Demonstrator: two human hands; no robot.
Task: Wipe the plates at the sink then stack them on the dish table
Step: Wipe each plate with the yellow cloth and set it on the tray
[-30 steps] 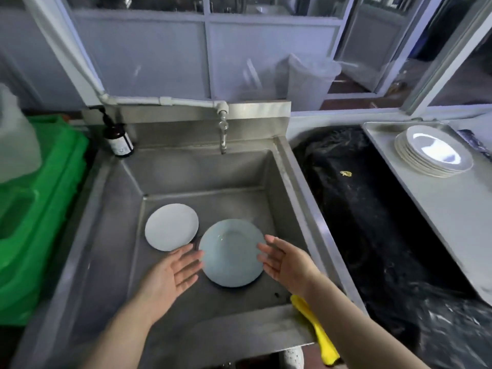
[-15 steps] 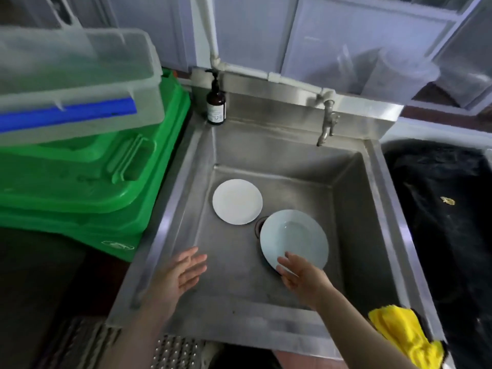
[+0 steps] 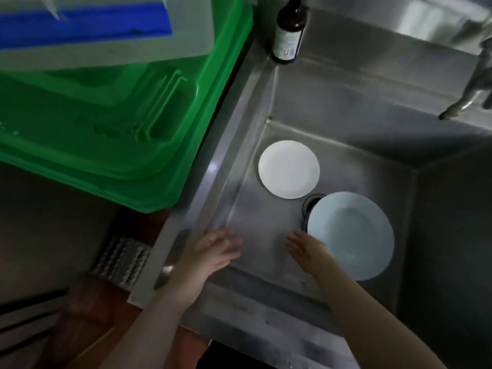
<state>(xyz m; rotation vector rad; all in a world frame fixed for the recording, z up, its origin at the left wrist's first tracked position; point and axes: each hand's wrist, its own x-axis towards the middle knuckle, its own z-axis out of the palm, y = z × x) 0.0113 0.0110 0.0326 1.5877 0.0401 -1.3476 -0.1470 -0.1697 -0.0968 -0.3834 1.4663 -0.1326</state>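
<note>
Here we see two plates lying flat in the sink (image 3: 332,102): the small white plate (image 3: 288,169) at about 11 o'clock from the big pale blue plate (image 3: 354,235), the two near each other but not touching. Our right hand (image 3: 306,249) has its fingers straight and spread and holds nothing; it is at the 9 o'clock edge of the blue plate, and we cannot tell if it touches the rim. Our left hand (image 3: 215,249) is also flat and empty, near the left wall of the basin. We think the main risk is the lift: the blue plate lies flat on smooth steel and partly over the drain (image 3: 310,202), so fingers may slip under its rim badly, and a wet plate could slide, knock the white plate or drop back and chip. No cloth is in view, so wiping cannot begin until one is fetched. The dish table is outside the picture. The tap (image 3: 468,99) is blurred and cut off at 2 o'clock, the brown bottle (image 3: 288,35) loses its top, and the green crates (image 3: 119,110) at 10 o'clock hide what is behind them.
</note>
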